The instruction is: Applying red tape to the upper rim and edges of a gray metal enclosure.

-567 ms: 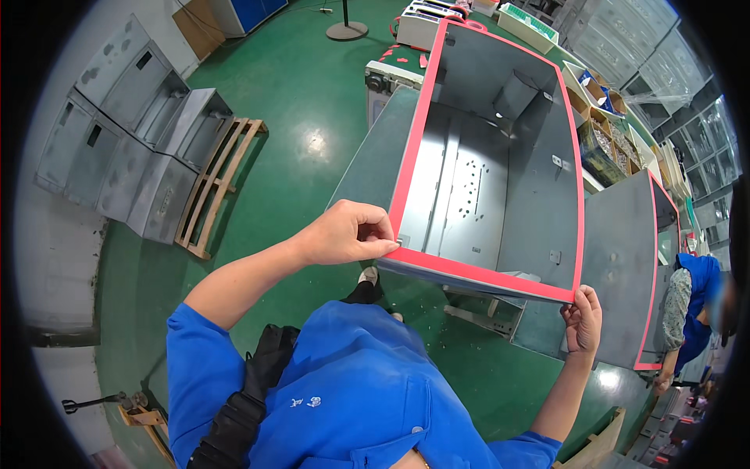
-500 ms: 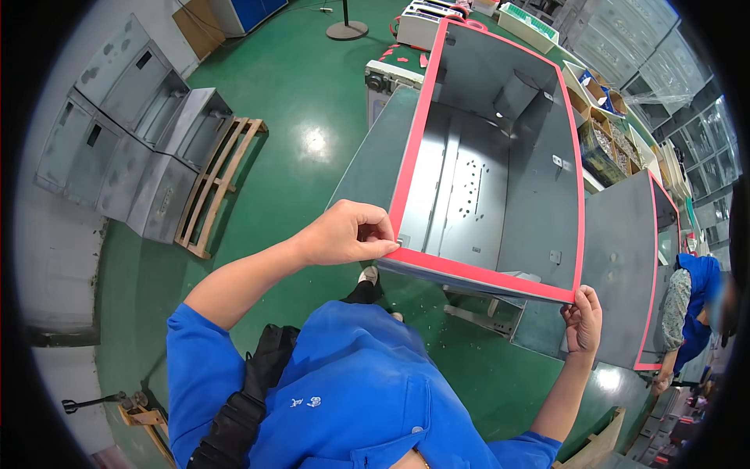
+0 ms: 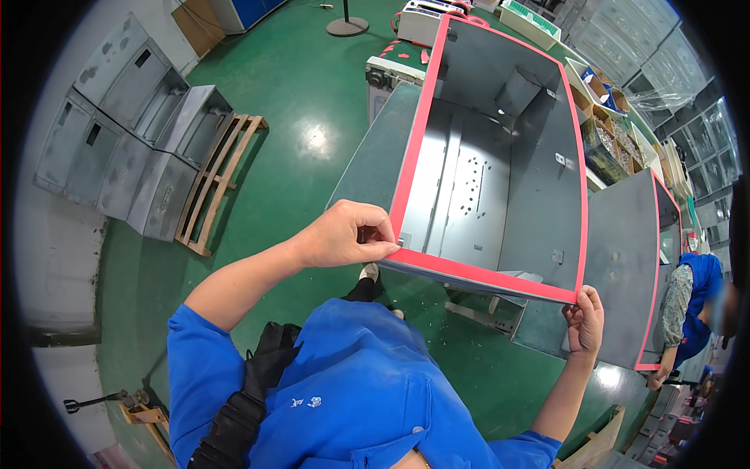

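A grey metal cabinet (image 3: 539, 195) lies in front of me with its open side up, and red tape (image 3: 484, 276) runs along its rim. At the near left corner my left hand (image 3: 351, 233) is closed, thumb and forefinger pinching the end of the near strip. My right hand (image 3: 584, 320) is closed at the near right corner, its fingertips on the other end of that strip. Between both hands the tape lies straight along the near edge. Small brackets and punched holes show inside the cabinet.
The cabinet rests on a green-topped bench (image 3: 379, 148). To the right stands another grey cabinet (image 3: 621, 266) with red edging, where a person in blue (image 3: 691, 313) works. Parts bins (image 3: 613, 144) line the far right. Grey metal housings (image 3: 148, 148) and a wooden pallet (image 3: 215, 184) stand left.
Both hands keep their places at the two corners with barely any movement. The co-worker's hand at the right has shifted slightly.
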`<state>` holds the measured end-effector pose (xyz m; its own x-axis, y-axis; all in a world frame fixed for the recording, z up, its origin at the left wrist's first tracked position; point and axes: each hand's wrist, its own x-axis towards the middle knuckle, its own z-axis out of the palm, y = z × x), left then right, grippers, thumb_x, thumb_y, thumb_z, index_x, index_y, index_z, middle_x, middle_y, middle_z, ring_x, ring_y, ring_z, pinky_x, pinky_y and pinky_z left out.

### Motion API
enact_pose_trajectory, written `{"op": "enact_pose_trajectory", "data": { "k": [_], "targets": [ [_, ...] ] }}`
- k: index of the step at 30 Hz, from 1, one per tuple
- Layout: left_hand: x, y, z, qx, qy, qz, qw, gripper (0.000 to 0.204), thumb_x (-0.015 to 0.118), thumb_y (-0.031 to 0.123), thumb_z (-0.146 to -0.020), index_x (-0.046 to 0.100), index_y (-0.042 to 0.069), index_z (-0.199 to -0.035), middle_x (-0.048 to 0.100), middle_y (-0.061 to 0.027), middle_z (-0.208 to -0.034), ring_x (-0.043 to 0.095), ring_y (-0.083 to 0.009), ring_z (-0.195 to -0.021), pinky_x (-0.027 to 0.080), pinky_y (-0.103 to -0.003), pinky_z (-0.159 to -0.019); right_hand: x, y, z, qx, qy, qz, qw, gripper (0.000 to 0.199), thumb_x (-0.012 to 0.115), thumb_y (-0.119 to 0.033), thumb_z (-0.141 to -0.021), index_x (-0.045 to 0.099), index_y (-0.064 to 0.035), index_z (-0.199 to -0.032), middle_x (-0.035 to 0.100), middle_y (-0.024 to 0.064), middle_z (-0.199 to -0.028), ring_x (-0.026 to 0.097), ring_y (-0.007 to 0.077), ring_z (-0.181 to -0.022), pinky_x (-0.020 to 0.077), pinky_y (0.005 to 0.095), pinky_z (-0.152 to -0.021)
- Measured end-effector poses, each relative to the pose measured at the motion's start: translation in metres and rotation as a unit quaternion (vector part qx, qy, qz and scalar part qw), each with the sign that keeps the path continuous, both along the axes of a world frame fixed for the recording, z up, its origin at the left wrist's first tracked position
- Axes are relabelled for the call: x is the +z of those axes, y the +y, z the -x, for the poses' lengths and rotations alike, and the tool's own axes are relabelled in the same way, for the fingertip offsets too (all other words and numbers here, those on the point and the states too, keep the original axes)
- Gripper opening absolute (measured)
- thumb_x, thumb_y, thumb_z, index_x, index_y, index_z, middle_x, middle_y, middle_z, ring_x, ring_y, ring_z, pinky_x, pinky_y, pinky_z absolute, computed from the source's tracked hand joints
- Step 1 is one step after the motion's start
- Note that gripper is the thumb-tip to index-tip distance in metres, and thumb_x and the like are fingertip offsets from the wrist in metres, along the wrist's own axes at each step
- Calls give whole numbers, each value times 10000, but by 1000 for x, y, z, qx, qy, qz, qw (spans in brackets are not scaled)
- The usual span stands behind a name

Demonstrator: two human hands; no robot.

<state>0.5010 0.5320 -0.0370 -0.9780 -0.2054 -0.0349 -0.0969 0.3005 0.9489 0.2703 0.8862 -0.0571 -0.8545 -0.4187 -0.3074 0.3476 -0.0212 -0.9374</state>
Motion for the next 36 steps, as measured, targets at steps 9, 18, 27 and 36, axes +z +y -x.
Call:
{"op": "enact_pose_trajectory", "data": {
  "k": [9,18,27,36],
  "targets": [
    [0,2,-1,3,34,58,998,71,653,27,-728,598,19,-684,537,-3,-644,473,-52,-552,362,-200,-480,-1,2,0,-4,-3,-5,1000,75,570,-96,-820,510,-70,-856,535,-19,-732,494,53,-616,426,180,-548],
    [0,9,-2,34,63,118,990,125,659,13,-709,545,33,-661,521,-2,-646,451,-44,-523,342,-184,-458,1,-2,-2,-19,9,-13,1000,98,589,-86,-807,532,-52,-879,538,-6,-760,493,46,-627,416,164,-540],
    [-7,14,-3,82,-3,58,995,136,673,20,-713,539,39,-697,496,23,-642,415,-14,-547,328,-164,-475,-1,1,0,-11,12,-32,999,113,586,-123,-812,531,-64,-892,555,-9,-754,508,53,-618,433,175,-563],
    [-17,6,-12,92,20,-4,996,209,654,9,-714,546,49,-888,500,-13,-833,429,-34,-662,365,-164,-534,-3,-1,-7,-35,37,-28,998,129,606,-122,-799,559,-56,-900,556,-11,-794,513,46,-687,424,172,-583]
  ]
}}
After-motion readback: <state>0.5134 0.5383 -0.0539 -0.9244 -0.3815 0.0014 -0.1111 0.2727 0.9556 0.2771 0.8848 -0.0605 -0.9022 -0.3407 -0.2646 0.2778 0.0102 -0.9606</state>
